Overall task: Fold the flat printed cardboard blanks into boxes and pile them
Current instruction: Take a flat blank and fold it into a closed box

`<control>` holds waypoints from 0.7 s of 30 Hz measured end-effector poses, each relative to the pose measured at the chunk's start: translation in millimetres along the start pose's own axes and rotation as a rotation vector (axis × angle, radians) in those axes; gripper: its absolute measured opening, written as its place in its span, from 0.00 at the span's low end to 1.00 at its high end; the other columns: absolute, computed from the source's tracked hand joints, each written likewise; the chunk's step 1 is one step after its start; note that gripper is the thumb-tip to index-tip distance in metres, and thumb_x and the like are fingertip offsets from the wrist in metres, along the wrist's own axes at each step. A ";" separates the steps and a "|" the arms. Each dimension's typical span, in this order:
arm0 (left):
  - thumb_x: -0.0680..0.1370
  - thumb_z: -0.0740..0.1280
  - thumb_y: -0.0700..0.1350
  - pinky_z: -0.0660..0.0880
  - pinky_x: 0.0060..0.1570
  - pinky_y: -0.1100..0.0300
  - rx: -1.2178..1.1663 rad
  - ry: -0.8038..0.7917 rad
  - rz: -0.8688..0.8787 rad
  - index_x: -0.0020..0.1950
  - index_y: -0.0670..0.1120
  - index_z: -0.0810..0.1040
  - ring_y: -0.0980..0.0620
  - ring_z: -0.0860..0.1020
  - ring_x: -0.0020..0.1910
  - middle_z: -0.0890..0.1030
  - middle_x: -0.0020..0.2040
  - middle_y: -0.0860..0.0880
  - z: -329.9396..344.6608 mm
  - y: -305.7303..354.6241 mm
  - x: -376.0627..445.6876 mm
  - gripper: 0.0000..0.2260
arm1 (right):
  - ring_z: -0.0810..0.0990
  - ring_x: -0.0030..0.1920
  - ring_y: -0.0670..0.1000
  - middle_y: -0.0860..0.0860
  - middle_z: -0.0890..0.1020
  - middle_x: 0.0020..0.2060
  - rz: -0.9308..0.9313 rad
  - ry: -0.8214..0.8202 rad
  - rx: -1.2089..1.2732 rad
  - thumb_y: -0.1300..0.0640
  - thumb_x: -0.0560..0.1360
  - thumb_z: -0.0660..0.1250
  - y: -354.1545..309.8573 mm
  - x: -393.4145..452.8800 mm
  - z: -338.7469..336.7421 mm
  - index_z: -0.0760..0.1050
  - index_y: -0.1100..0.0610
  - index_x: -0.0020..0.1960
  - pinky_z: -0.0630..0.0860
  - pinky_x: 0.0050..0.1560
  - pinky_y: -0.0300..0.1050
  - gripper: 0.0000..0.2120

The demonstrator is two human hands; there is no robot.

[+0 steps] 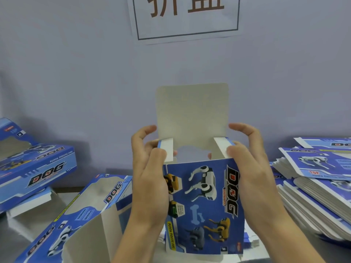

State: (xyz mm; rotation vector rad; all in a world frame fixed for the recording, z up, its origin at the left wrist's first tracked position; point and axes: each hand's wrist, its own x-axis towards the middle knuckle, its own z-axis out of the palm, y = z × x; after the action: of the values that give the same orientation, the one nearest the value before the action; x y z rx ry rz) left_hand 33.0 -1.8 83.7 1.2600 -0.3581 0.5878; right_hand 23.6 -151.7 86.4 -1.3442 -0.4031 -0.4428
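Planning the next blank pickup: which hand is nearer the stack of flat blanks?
Right. The right hand grips the box on the side facing the stack of flat blanks; the left hand grips the box's far side.

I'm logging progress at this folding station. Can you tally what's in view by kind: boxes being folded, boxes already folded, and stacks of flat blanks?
Box being folded, gripped by the left hand and right hand: 1
Folded boxes on the left: 2
Stacks of flat blanks on the right, too many sheets to count: 1
Total: 4
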 end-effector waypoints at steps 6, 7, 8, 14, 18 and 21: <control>0.70 0.59 0.50 0.79 0.45 0.39 0.007 -0.048 -0.014 0.61 0.62 0.78 0.41 0.80 0.56 0.80 0.55 0.47 -1.8 2.1 2.1 0.21 | 0.78 0.37 0.60 0.66 0.78 0.47 0.008 -0.062 0.006 0.49 0.71 0.58 -0.9 2.3 0.3 0.74 0.36 0.61 0.76 0.36 0.55 0.20; 0.68 0.61 0.51 0.78 0.43 0.41 0.002 -0.046 -0.005 0.59 0.62 0.78 0.40 0.79 0.55 0.80 0.55 0.44 -1.2 2.9 1.5 0.20 | 0.77 0.36 0.60 0.66 0.78 0.46 0.011 -0.054 0.001 0.49 0.71 0.59 -1.0 2.5 0.5 0.74 0.37 0.60 0.76 0.35 0.55 0.19; 0.67 0.61 0.51 0.77 0.41 0.43 -0.006 -0.044 0.002 0.58 0.62 0.78 0.40 0.79 0.54 0.79 0.54 0.42 -0.8 3.6 0.7 0.20 | 0.77 0.36 0.60 0.66 0.78 0.46 0.010 -0.038 -0.009 0.49 0.70 0.59 -0.5 2.8 0.3 0.74 0.37 0.59 0.75 0.35 0.55 0.18; 0.72 0.57 0.47 0.78 0.35 0.48 0.026 -0.062 0.060 0.62 0.66 0.74 0.42 0.81 0.52 0.82 0.52 0.47 0.1 3.1 1.5 0.22 | 0.76 0.40 0.73 0.64 0.80 0.47 -0.018 0.000 -0.044 0.48 0.71 0.58 -1.9 -0.2 1.2 0.72 0.35 0.61 0.78 0.37 0.63 0.20; 0.76 0.59 0.46 0.74 0.30 0.59 0.027 -0.025 0.146 0.50 0.61 0.79 0.51 0.79 0.42 0.83 0.48 0.50 2.2 5.5 0.3 0.13 | 0.80 0.36 0.62 0.58 0.83 0.43 -0.085 0.012 0.027 0.50 0.72 0.59 2.6 -1.5 -0.8 0.75 0.38 0.54 0.78 0.34 0.56 0.14; 0.82 0.55 0.48 0.76 0.29 0.60 -0.088 -0.047 0.153 0.48 0.51 0.80 0.53 0.81 0.41 0.84 0.45 0.50 6.3 6.5 -3.9 0.14 | 0.84 0.40 0.54 0.52 0.84 0.42 -0.094 0.028 0.240 0.51 0.77 0.56 1.6 0.6 -0.8 0.78 0.47 0.50 0.79 0.36 0.45 0.12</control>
State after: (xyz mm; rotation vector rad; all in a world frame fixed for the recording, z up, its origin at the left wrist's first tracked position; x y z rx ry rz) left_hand 26.4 -7.4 88.4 1.1700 -0.5181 0.6663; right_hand 24.9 -152.2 85.3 -1.0882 -0.4826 -0.4750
